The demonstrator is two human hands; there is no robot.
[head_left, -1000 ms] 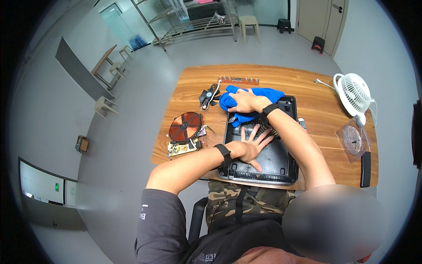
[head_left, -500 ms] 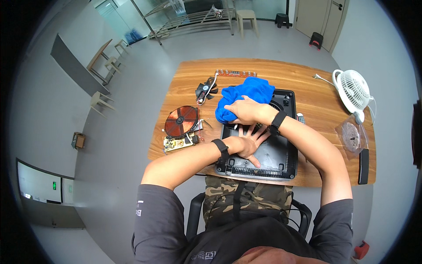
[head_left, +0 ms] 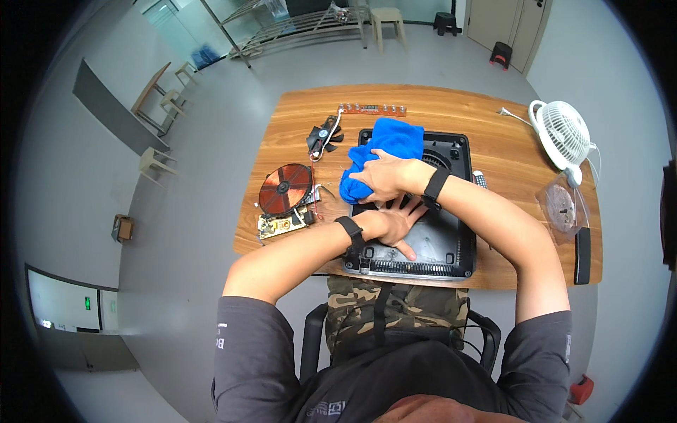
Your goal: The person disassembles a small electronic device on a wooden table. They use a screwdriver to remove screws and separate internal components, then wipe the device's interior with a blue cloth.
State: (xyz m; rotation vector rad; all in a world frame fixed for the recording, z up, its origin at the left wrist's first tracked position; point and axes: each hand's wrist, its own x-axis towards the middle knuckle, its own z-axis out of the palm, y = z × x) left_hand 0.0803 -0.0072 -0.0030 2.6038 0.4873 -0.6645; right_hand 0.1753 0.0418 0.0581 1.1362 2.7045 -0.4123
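Observation:
A black plastic housing, like the base of an induction cooker, lies open side up at the table's near edge. My left hand presses flat on its inside, fingers spread. Bunched under my right hand is a blue cloth, gripped against the far left part of the housing. The right wrist crosses above the left fingertips and hides some of them. Left of the housing, apart from both hands, sit a copper coil, a yellowish circuit board and a small black fan.
A narrow circuit strip lies at the table's far edge. To the right stand a white desk fan and a clear plastic bag, near a long black object. A small remote sits just beyond the housing's right side.
The right hand has drawn the blue cloth left and a little nearer, uncovering more of the housing's far edge. The left hand stays pressed in place. My view has shifted slightly.

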